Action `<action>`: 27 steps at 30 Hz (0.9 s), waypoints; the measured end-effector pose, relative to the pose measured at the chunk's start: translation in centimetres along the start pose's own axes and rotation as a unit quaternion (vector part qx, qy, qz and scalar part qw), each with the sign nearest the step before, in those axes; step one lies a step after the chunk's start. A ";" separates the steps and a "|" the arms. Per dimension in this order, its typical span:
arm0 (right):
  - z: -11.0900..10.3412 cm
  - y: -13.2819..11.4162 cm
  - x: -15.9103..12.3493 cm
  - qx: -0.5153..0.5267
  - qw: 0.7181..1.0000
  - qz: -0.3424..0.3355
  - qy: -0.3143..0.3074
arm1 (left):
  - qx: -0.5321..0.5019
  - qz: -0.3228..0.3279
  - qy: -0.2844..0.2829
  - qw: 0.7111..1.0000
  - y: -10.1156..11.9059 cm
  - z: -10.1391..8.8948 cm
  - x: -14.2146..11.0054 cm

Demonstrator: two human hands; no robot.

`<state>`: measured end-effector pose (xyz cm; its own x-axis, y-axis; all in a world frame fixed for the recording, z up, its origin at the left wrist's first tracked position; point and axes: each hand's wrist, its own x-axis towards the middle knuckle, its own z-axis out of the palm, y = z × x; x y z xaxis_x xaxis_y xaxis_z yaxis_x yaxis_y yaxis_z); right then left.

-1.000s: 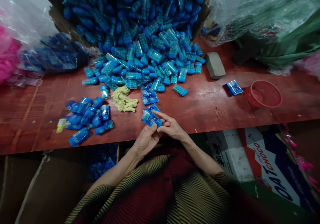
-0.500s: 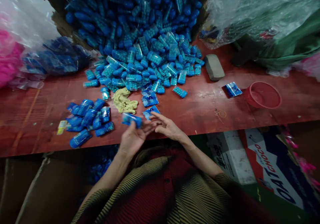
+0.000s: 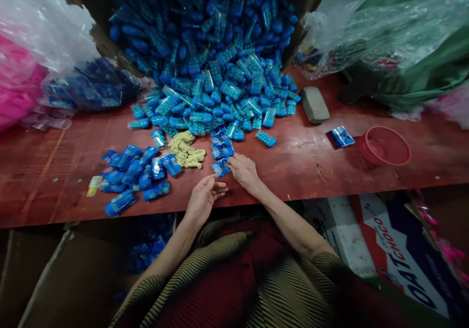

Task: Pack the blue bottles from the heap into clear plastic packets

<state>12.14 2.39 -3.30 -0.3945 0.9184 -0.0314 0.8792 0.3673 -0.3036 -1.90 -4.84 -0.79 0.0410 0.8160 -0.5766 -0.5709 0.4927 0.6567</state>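
My right hand (image 3: 245, 173) pinches the edge of a small blue printed wrapper (image 3: 221, 167) near the table's front. Close to that wrapper's lower left is my left hand (image 3: 205, 197), fingers apart and holding nothing. More blue wrappers (image 3: 223, 148) lie just behind the pinched one. A heap of clear bottles with blue caps and blue beads inside (image 3: 230, 90) spreads out behind them. To the left sits a pile of wrapped blue packs (image 3: 132, 168), with one pack (image 3: 171, 164) at its right edge beside a crumpled yellowish cloth or glove (image 3: 186, 150).
A grey block (image 3: 314, 105), a flat blue packet (image 3: 341, 136) and a red plastic basket (image 3: 384, 146) stand to the right. Clear bags of blue packs (image 3: 97, 86) lie at left. Cartons (image 3: 399, 255) are below the red table's (image 3: 286, 172) edge.
My left hand has let go of a blue pack, which now lies at the pile's right edge. My right hand has closed on a blue wrapper. The view has shifted slightly.
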 end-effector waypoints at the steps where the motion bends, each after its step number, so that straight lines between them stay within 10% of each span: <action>1: 0.0 0.0 -0.1 -0.004 1.000 0.009 0.005 | 0.010 0.011 0.007 1.000 -0.3 0.1 0.4; 10: -1.3 0.8 0.8 0.010 0.999 -0.017 -0.048 | 0.069 0.030 0.022 0.997 1.5 -1.1 3.6; 27: -0.5 0.0 -1.1 0.271 0.950 0.016 0.155 | 0.069 0.046 0.088 0.993 -0.4 2.1 4.6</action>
<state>12.73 1.47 -2.77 -0.1990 0.9578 0.2073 0.5898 0.2860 -0.7552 0.25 -0.62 -2.72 -0.1575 0.7997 -0.5795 -0.4478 0.4652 0.7636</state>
